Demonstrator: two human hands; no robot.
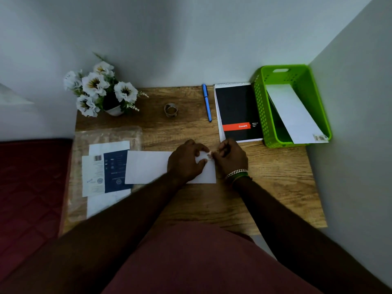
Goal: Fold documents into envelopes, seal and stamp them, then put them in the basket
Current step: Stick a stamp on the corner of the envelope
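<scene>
Both hands meet over the right end of a white rectangular paper envelope (148, 166) lying flat on the wooden desk (275, 170) — the left hand (186, 162) presses it with spread fingers. The right hand (231, 158) pinches a small pale stamp (209, 155) at its top right corner, while the green perforated plastic basket (261, 107) — already holding another stamped white envelope (294, 115) — stands at the desk's far right.

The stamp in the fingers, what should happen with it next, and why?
Probably press the stamp flat onto the envelope's corner. The right hand pinches it there, the left hand steadies the envelope, and the envelope in the green basket already carries one.
</scene>
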